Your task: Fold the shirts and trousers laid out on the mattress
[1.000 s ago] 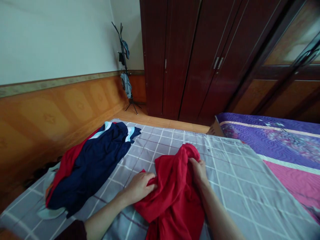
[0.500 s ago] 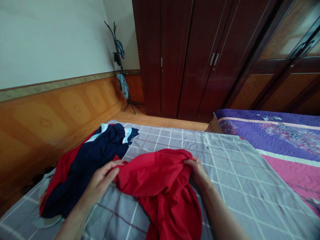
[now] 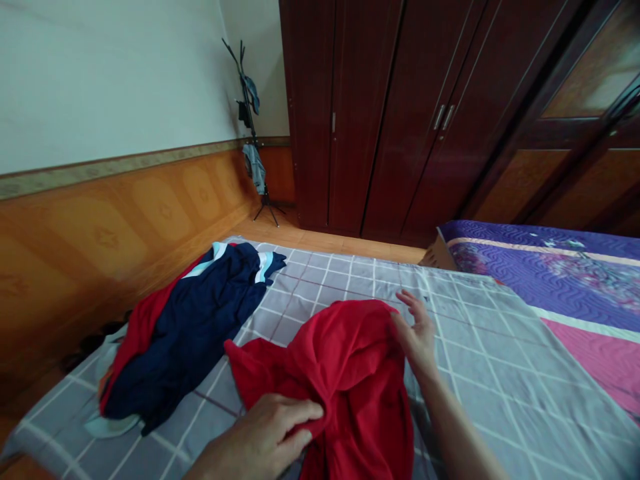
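— What lies furthest left on the bed (image 3: 490, 373)?

— A heap of clothes (image 3: 185, 327), mostly navy with pale blue stripes, with red cloth and something pale underneath. It sits on the grey checked sheet near the bed's left edge, by the wood-panelled wall (image 3: 100, 233). It is just beside the red garment (image 3: 345, 373), and I cannot tell whether the two touch.

— And the left hand (image 3: 265, 440)?

— Low in the view, fingers curled into the near edge of the red garment, its grip pinching a fold of the cloth.

— Where is the garment itself?

— Bunched in the middle of the sheet, between the two hands, with a point of fabric trailing left toward the heap.

— The right hand (image 3: 417, 333)?

— At the garment's right edge. The fingers are spread and loose, the grip open; the palm side rests against the cloth without closing on it.

— Anything further right or behind?

— A purple and pink quilt (image 3: 575, 287) covers the right part of the bed, well apart from the hands. Behind stands a dark wooden wardrobe (image 3: 400, 113), and in the corner a coat stand (image 3: 250, 120) with a few items hanging. Nothing lies between the hands and the garment.
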### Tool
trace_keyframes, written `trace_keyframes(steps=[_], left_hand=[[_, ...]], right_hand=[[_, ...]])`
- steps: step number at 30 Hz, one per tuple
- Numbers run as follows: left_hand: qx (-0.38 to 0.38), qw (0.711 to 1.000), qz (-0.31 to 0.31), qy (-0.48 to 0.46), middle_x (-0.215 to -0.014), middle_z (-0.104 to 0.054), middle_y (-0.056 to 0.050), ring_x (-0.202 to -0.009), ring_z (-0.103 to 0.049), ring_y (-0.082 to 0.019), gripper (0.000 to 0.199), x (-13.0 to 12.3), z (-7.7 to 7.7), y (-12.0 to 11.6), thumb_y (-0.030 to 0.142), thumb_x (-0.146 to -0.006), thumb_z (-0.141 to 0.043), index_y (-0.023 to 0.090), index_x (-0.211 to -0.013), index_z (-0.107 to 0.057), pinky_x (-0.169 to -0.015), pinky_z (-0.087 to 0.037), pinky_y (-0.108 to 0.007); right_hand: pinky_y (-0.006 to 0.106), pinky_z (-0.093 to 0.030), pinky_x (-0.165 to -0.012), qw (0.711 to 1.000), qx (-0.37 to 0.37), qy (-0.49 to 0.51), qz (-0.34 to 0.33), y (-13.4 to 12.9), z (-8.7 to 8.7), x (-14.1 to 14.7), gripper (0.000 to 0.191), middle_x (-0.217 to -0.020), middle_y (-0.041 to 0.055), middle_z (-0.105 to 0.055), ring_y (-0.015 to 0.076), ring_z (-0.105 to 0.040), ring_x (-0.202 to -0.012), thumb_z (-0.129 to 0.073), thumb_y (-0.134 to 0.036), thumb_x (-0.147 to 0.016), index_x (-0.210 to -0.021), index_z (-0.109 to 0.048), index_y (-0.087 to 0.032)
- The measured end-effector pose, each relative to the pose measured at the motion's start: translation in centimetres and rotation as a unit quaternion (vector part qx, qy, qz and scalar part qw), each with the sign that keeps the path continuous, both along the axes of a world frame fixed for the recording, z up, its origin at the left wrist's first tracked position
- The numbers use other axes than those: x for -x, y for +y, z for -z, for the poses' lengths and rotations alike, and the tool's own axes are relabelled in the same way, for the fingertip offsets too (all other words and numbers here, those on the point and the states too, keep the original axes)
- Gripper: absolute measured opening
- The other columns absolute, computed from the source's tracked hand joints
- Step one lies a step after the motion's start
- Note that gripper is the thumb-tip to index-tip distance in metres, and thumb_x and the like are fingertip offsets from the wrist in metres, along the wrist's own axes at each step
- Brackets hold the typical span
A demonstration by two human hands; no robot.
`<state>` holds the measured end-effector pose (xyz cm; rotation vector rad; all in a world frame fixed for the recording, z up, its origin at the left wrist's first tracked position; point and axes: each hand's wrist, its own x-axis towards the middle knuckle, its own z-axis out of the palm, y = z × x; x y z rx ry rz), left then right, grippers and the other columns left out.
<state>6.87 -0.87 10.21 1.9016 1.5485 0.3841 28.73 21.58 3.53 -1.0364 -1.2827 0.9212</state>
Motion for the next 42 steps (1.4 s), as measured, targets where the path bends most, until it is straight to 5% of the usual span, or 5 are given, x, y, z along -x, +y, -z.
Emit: trace_keyframes(steps=[4,11,20,29,42], left_hand=[[0.02,0.995,0.092,0.035,-0.095,-0.07,0.0,-0.087,-0.065,-0.018,0.024,-2.3,0.0,0.0,0.02,-0.088,-0.05,0.029,-0.108,-0.062,-0.077,-0.044,-0.023],[0.027,0.992,0.122,-0.01,-0.106,-0.069,0.001,-0.091,-0.064,-0.019,0.029,-2.6,-0.9,-0.8,0.032,-0.088,-0.054,0.034,-0.116,-0.059,-0.076,-0.046,-0.023],[-0.015,0.994,-0.104,0.009,-0.145,-0.041,-0.005,-0.132,-0.037,-0.027,0.075,0.9,2.5,-0.2,0.021,-0.077,-0.062,0.032,-0.144,-0.029,-0.108,-0.033,-0.042],[0.003,0.995,-0.075,0.059,-0.149,-0.031,-0.009,-0.137,-0.025,-0.029,0.1,1.8,4.1,1.1,0.029,-0.058,-0.08,0.025,-0.145,-0.029,-0.113,-0.025,-0.045],[-0.157,0.985,-0.064,0.007,-0.14,-0.045,-0.006,-0.13,-0.04,-0.024,0.015,0.2,3.7,0.2,0.008,-0.077,-0.052,0.02,-0.084,-0.057,-0.109,-0.033,-0.041]], right_hand=[[0.05,-0.035,-0.1,0.918,-0.255,-0.282,-0.111,-3.1,-1.1,3.4,0.045,-0.132,0.0116,-0.052,0.0268,-0.046,-0.12,-0.048,-0.013,-0.075,-0.118,-0.058,-0.019],[0.045,-0.039,-0.094,0.803,-0.292,-0.423,-0.3,-7.1,-0.7,6.8,0.044,-0.107,0.0101,-0.063,0.0277,-0.047,-0.112,-0.048,-0.009,-0.074,-0.115,-0.062,-0.018],[0.041,-0.039,-0.091,0.973,-0.178,-0.116,-0.093,-3.1,-6.0,1.1,0.006,-0.106,0.0051,-0.065,0.0236,-0.057,-0.1,-0.057,-0.016,-0.071,-0.066,-0.058,-0.021],[0.044,-0.043,-0.092,0.982,-0.054,-0.058,-0.173,-2.8,-6.7,-0.2,0.009,-0.104,0.0061,-0.069,0.0249,-0.062,-0.101,-0.057,-0.021,-0.074,-0.079,-0.064,-0.022],[0.03,-0.048,-0.057,0.766,-0.091,-0.626,-0.115,-5.1,-3.5,4.1,0.034,-0.078,0.0104,-0.071,0.026,-0.069,-0.072,-0.038,-0.028,-0.095,-0.122,-0.055,-0.016]])
